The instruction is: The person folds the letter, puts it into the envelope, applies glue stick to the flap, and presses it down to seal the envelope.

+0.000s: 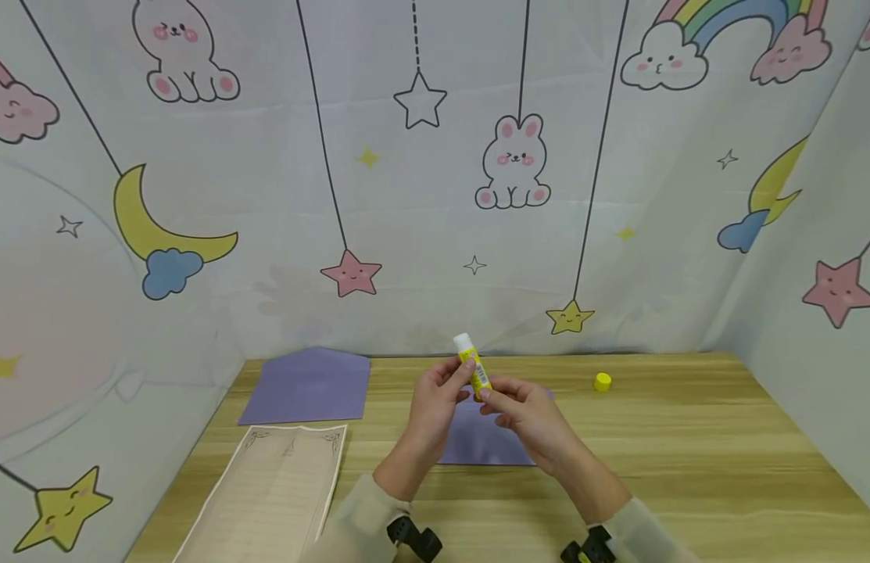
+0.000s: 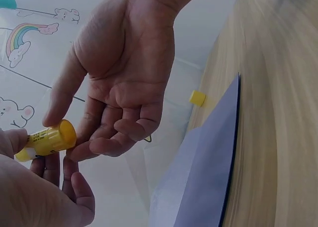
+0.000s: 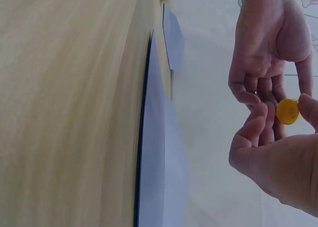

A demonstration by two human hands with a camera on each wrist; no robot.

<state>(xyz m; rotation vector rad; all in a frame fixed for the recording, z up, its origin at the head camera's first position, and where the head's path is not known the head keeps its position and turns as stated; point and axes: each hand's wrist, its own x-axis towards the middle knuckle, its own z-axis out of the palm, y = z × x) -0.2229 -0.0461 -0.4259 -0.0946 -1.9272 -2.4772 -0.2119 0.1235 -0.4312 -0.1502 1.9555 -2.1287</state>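
Grip: left hand (image 1: 433,399) and right hand (image 1: 535,421) pinching one glue stick (image 1: 480,373) | one cap (image 1: 602,381) | two purple envelopes (image 1: 304,391) | one sheet (image 1: 280,485)

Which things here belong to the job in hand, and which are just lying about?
In the job:
- glue stick, held in left hand and right hand
- yellow cap, apparently the stick's
- nearer purple envelope, probably, below the hands

Lying about, seemingly:
- left-hand purple envelope
- bordered sheet
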